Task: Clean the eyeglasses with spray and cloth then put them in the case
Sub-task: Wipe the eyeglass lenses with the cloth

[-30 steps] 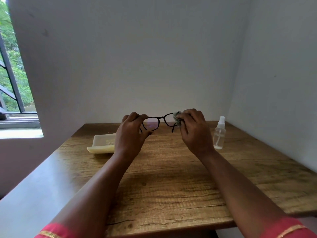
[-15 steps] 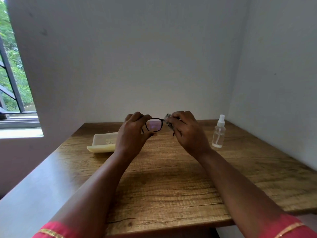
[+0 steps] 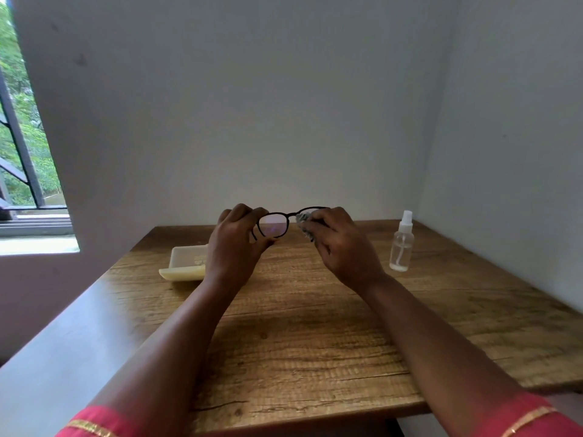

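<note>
Black-framed eyeglasses (image 3: 273,224) are held up above the far middle of the wooden table (image 3: 315,342). My left hand (image 3: 235,246) pinches their left end, thumb below and fingers on top. My right hand (image 3: 342,244) pinches a small grey cloth (image 3: 303,219) round the right lens, which the cloth and fingers hide. An open pale yellow case (image 3: 184,263) lies on the table to the left, partly behind my left hand. At the right stands a clear spray bottle (image 3: 401,244) with a white nozzle, apart from my right hand.
White walls close the table in at the back and right. A window (image 3: 22,137) with dark bars opens on the left above a sill. The table's left edge runs diagonally toward me.
The glasses and both hands dipped slightly toward the table, then rose again. My right hand with the cloth has shifted along the right lens.
</note>
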{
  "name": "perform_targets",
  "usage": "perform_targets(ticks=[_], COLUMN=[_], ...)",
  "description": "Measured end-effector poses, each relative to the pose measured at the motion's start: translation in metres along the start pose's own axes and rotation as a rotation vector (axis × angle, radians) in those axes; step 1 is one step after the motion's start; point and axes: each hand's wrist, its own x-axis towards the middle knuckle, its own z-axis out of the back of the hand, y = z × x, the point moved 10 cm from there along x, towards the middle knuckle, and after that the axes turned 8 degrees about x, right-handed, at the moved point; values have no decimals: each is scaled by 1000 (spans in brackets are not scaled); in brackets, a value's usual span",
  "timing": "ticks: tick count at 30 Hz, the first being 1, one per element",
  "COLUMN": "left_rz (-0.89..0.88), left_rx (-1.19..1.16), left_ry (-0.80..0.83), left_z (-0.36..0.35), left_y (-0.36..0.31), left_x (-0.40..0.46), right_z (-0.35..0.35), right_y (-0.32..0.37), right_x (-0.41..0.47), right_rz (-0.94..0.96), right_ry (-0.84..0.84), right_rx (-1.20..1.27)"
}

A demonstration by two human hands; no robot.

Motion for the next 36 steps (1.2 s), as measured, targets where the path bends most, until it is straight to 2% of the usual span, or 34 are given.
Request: perform_targets(ticks=[6,11,17,22,24,27,31,36], left_rz=[-68,-30,7,-56,-68,-57,-43,-30], left_rx=[11,7,22,28,2,-69,-47,-31], left_ry=[38,-5,19,55,50,36,23,29], left_z=[-5,1,-3,-11,-12,-8,-5,-6], left_y=[-14,-10,-2,-16,-20,-19,-13,-13], left_x=[-2,-1,-2,-4,-6,-6,-5,-3], right_z=[11,17,-3,9,0,-23,-31,-25], right_y=[-17,-26,-1,29,40,51,48,32], right_x=[-2,-5,0,9,10,5,0,2], right_rz=[-92,-151,-28,16,67,192,303,250], right_ry=[-92,-134,3,-105,-48,75,91,67], right_rx=[-67,-81,26,116,124,32,-169,-240])
